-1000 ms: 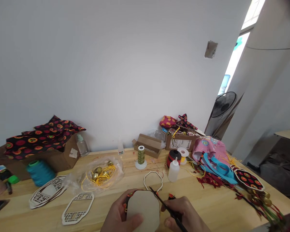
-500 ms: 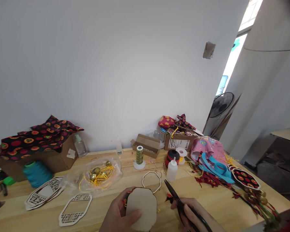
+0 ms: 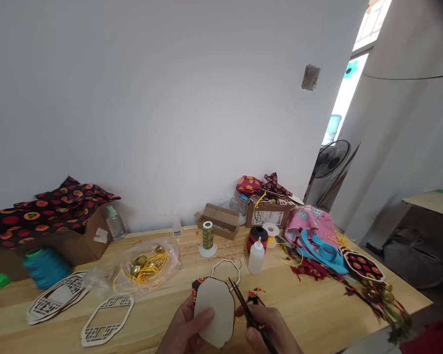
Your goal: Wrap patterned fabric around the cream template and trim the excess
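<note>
Gripping from below, the left hand (image 3: 186, 327) holds a beige octagonal card panel (image 3: 214, 317) (black-and-red fabric edging (image 3: 194, 288) shows behind it), and the right hand (image 3: 268, 329) clasps slim black scissors (image 3: 246, 309), blades almost closed. Both tools of the work sit just below a pale openwork frame (image 3: 225, 271).
</note>
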A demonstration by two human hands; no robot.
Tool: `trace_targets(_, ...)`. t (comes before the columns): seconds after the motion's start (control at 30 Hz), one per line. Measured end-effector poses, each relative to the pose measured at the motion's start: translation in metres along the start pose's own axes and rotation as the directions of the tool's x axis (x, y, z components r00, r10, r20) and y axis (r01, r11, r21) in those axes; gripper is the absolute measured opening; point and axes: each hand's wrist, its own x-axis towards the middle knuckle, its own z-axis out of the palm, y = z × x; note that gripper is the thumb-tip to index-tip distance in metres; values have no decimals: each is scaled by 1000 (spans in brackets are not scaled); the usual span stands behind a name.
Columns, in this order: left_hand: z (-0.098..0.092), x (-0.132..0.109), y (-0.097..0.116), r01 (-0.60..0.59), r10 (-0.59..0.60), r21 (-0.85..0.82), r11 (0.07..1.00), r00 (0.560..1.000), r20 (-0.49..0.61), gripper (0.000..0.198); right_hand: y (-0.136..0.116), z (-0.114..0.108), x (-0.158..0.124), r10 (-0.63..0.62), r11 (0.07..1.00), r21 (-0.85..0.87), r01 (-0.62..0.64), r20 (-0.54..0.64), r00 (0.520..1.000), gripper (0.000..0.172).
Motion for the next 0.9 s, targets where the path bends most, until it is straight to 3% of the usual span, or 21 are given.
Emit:
trace_targets(0.13, 3, -3, -2, 0, 0, 6, 1000, 1000, 14, 37, -2, -2, 8, -79, 997, -2, 80, 124, 989, 60)
trace_targets(0.27, 6, -5, -4, -7, 7, -3, 1000, 1000, 8, 39, -6, -6, 17, -139, 990, 11, 142, 287, 948, 62)
trace_targets(0.33, 8, -6, -5, -25, 25, 18, 1000, 1000, 11, 36, -5, -6, 16, -140, 989, -6, 146, 263, 955, 62)
trace_targets(0.5, 15, -8, -4, -52, 51, 17, 999, 999, 15, 35, 3, -6, 3, -121, 983, -138, 124, 33, 992, 55)
trace_targets(0.73, 23, -8, -8, -49, 50, 13, 999, 996, -73, 37, -6, -10, 7, -224, 960, -179, 215, -33, 974, 48)
trace_targets(0.83, 24, -7, -13, -56, 56, 8, 998, 994, -97, 38, -5, -10, 11, -259, 959, -109, 261, 33, 965, 45)
trace_targets(0.9, 25, -5, -16, -64, 65, 11, 998, 994, -91, 38, 0, -9, 10, -226, 973, -45, 225, -27, 974, 46)
